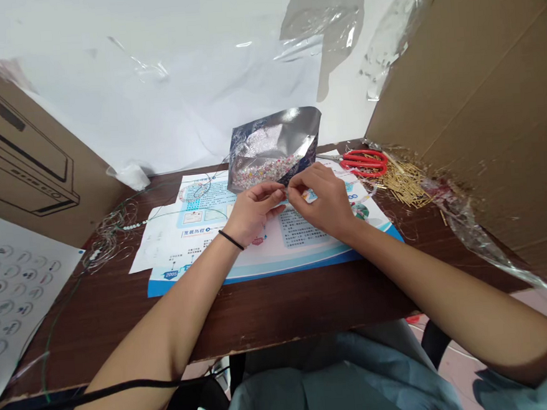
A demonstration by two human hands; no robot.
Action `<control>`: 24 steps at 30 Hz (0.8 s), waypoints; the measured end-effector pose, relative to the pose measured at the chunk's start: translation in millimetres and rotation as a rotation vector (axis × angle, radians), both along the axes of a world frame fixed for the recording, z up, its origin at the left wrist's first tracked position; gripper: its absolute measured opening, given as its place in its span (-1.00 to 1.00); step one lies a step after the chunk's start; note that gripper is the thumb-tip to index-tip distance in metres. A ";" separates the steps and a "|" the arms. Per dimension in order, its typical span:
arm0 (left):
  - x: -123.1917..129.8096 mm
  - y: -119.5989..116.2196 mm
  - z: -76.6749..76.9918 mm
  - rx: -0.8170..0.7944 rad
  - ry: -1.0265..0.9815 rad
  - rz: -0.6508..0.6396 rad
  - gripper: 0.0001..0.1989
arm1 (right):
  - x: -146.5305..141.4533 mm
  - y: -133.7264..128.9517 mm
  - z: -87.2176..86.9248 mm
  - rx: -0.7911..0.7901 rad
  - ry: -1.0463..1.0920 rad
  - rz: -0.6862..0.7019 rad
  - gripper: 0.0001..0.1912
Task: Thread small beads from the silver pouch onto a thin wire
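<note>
My left hand (254, 211) and my right hand (322, 200) meet over a printed paper sheet (304, 240), their fingertips pinching a thin beaded strand (354, 187) close together. The pinched spot is small and partly hidden by my fingers. Just behind my hands leans an open foil pouch (272, 130) holding many small multicoloured beads (262, 172). Its lower edge is close to my left fingers. A loose length of thin wire strung with a few pale beads (129, 225) lies to the left of the sheet.
Red-handled scissors (364, 163) and a heap of thin brass pins (403, 182) lie at the right on the dark wooden table (225, 317). Cardboard panels (471, 91) rise on both sides, with plastic film behind. A printed sheet (13, 298) hangs at the left.
</note>
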State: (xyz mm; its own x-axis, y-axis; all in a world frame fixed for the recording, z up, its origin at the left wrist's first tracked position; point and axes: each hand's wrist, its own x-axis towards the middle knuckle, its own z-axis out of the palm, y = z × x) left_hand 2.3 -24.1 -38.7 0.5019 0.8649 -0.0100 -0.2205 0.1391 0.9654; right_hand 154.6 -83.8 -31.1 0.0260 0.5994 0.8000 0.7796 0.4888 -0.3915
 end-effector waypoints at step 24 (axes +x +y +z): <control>0.4 -0.9 0.1 -0.002 0.001 0.019 -0.80 | -0.1 -1.0 1.0 -0.049 -0.004 0.002 -0.85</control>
